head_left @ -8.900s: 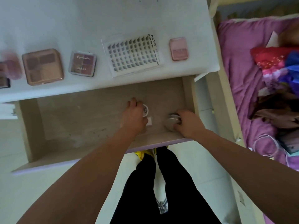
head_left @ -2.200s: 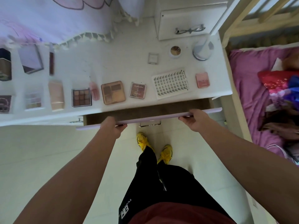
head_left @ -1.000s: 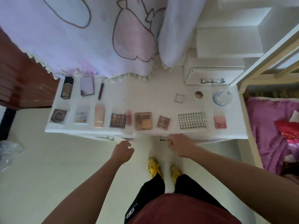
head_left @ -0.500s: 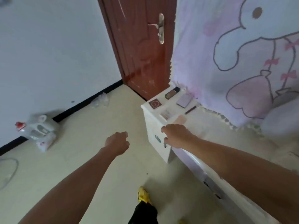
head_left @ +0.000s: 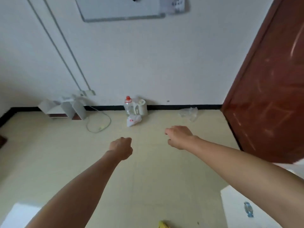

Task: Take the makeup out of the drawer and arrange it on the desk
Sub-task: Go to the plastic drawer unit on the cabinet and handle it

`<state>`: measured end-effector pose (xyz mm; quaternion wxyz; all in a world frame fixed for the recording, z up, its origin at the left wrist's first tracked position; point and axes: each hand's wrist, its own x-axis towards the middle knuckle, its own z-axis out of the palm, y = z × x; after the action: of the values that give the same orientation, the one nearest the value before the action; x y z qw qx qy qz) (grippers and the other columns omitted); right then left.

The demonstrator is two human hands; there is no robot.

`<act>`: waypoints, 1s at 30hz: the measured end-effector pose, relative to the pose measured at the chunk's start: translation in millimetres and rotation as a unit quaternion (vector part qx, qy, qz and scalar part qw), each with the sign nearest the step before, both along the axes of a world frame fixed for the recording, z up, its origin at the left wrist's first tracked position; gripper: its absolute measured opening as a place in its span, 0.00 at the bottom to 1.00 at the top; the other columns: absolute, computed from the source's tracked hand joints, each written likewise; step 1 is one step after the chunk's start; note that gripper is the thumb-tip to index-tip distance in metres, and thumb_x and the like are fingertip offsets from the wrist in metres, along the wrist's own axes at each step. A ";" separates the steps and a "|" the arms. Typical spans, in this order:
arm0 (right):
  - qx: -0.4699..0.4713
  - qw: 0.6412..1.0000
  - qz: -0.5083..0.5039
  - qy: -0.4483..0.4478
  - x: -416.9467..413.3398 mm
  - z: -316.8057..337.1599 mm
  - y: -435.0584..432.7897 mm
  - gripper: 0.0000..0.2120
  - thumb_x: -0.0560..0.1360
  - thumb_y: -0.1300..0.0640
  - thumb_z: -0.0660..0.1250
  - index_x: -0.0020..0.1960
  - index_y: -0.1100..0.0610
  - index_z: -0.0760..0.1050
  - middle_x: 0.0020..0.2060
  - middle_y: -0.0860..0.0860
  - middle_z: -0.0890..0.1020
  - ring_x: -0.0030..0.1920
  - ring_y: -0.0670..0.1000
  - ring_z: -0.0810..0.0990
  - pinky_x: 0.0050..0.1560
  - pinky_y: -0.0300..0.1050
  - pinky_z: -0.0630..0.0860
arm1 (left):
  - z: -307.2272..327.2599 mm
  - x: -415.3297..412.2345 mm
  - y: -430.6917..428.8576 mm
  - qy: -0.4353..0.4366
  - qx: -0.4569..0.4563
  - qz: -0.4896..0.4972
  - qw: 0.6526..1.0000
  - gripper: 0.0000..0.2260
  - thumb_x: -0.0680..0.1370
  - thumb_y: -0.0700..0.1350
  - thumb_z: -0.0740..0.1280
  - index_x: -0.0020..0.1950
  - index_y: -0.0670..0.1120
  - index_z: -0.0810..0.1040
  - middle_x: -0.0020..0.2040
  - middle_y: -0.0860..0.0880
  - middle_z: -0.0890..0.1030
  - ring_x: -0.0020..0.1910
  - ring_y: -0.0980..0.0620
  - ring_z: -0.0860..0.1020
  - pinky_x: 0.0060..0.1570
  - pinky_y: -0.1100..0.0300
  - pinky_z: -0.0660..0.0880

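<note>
Left hand (head_left: 120, 148) clenched in an empty fist, right hand (head_left: 179, 137) loosely curled and released, both above the pale yellow floor (head_left: 148, 186); white desk corner (head_left: 233, 204) with blue handle lower right; where the makeup lies cannot be told

Open floor (head_left: 148, 178) lies under the left hand (head_left: 122, 148) and the right hand (head_left: 178, 137); along the wall (head_left: 148, 63) ahead stand grey boards (head_left: 72, 107), a cable loop (head_left: 98, 124), a plastic bottle (head_left: 128, 106) and a white bag (head_left: 134, 120); the brown door (head_left: 271, 79) blocks the right side; a white cabinet (head_left: 238, 208) is under the right forearm.
</note>
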<state>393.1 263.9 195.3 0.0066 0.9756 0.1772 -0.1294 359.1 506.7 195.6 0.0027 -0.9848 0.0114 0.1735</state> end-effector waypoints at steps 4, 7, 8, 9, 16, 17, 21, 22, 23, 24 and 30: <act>-0.007 0.995 0.098 0.012 54.7 4.0 111.5 0.16 0.76 0.59 0.59 0.63 0.54 0.72 0.57 0.54 0.78 0.54 0.57 0.78 0.49 0.47 0.73 | 5.9 10.5 101.1 -0.003 0.008 0.099 0.995 0.15 0.79 0.46 0.59 0.64 0.47 0.73 0.61 0.45 0.77 0.59 0.44 0.77 0.55 0.55 0.72; -0.016 0.984 0.178 0.013 84.3 3.3 192.8 0.17 0.77 0.58 0.59 0.65 0.54 0.72 0.59 0.54 0.78 0.57 0.56 0.77 0.49 0.47 0.72 | 2.4 10.4 166.8 -0.001 0.007 0.170 0.985 0.14 0.79 0.47 0.59 0.64 0.47 0.73 0.61 0.45 0.77 0.59 0.45 0.77 0.53 0.56 0.71; -0.021 0.977 0.210 0.014 93.8 0.7 222.5 0.17 0.77 0.58 0.59 0.65 0.54 0.71 0.60 0.54 0.78 0.57 0.56 0.77 0.48 0.46 0.71 | -0.8 9.3 189.4 0.003 0.007 0.195 0.981 0.14 0.79 0.47 0.59 0.64 0.47 0.73 0.60 0.45 0.77 0.58 0.45 0.77 0.53 0.56 0.71; -0.024 0.971 0.236 0.013 103.2 -2.8 249.6 0.17 0.77 0.58 0.59 0.65 0.54 0.71 0.60 0.54 0.78 0.57 0.56 0.77 0.46 0.46 0.70 | -3.9 9.1 209.8 0.006 0.007 0.216 0.976 0.14 0.79 0.47 0.59 0.63 0.47 0.73 0.60 0.45 0.78 0.58 0.44 0.77 0.52 0.56 0.72; -0.032 0.929 0.370 0.005 187.4 -22.6 427.4 0.17 0.78 0.57 0.59 0.66 0.54 0.72 0.60 0.55 0.78 0.58 0.57 0.78 0.50 0.47 0.72 | -14.4 47.4 347.3 0.007 -0.001 0.349 0.937 0.14 0.79 0.44 0.58 0.64 0.45 0.73 0.59 0.44 0.77 0.56 0.44 0.77 0.49 0.57 0.70; -0.031 0.923 0.384 0.002 202.5 -23.2 455.4 0.17 0.78 0.57 0.58 0.66 0.55 0.71 0.60 0.55 0.78 0.58 0.57 0.78 0.50 0.47 0.72 | -13.7 56.1 367.6 0.004 -0.004 0.369 0.929 0.14 0.79 0.44 0.58 0.64 0.45 0.73 0.59 0.44 0.77 0.56 0.44 0.77 0.49 0.57 0.70; -0.031 0.900 0.434 0.001 258.7 -16.1 570.9 0.18 0.78 0.55 0.59 0.67 0.54 0.71 0.62 0.55 0.78 0.60 0.58 0.78 0.54 0.48 0.73 | -8.1 82.7 447.8 -0.021 -0.023 0.451 0.892 0.14 0.80 0.47 0.59 0.63 0.46 0.73 0.58 0.45 0.77 0.56 0.44 0.76 0.52 0.56 0.72; -0.029 0.896 0.444 -0.001 267.6 -12.4 597.5 0.18 0.78 0.55 0.59 0.67 0.54 0.71 0.62 0.55 0.78 0.60 0.58 0.78 0.54 0.48 0.73 | -8.0 84.7 465.9 -0.025 -0.025 0.468 0.883 0.14 0.79 0.47 0.59 0.63 0.45 0.73 0.58 0.45 0.77 0.56 0.44 0.77 0.52 0.56 0.72; -0.031 0.890 0.455 0.001 274.2 -9.6 623.2 0.18 0.78 0.55 0.59 0.67 0.54 0.71 0.61 0.56 0.78 0.60 0.58 0.77 0.54 0.48 0.73 | -7.7 84.9 482.5 -0.025 -0.025 0.482 0.875 0.13 0.79 0.47 0.59 0.62 0.45 0.73 0.57 0.45 0.78 0.56 0.44 0.77 0.51 0.56 0.73; -0.035 0.882 0.469 0.004 277.5 -9.4 648.0 0.19 0.78 0.55 0.59 0.68 0.54 0.71 0.61 0.55 0.78 0.60 0.58 0.77 0.55 0.48 0.73 | -8.1 82.7 497.8 -0.021 -0.025 0.495 0.868 0.13 0.79 0.47 0.59 0.62 0.45 0.74 0.56 0.45 0.78 0.56 0.45 0.77 0.50 0.56 0.72; -0.036 0.837 0.546 0.011 289.0 -22.7 799.0 0.20 0.77 0.53 0.61 0.69 0.52 0.71 0.64 0.54 0.77 0.62 0.57 0.76 0.58 0.48 0.74 | -21.5 70.9 608.7 -0.019 -0.012 0.565 0.825 0.12 0.78 0.46 0.61 0.60 0.44 0.75 0.55 0.45 0.79 0.48 0.46 0.76 0.41 0.59 0.69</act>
<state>682.1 1062.9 172.5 0.1089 0.7183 0.6763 -0.1216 429.9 1115.4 174.1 -0.1071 -0.8218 -0.5452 0.1261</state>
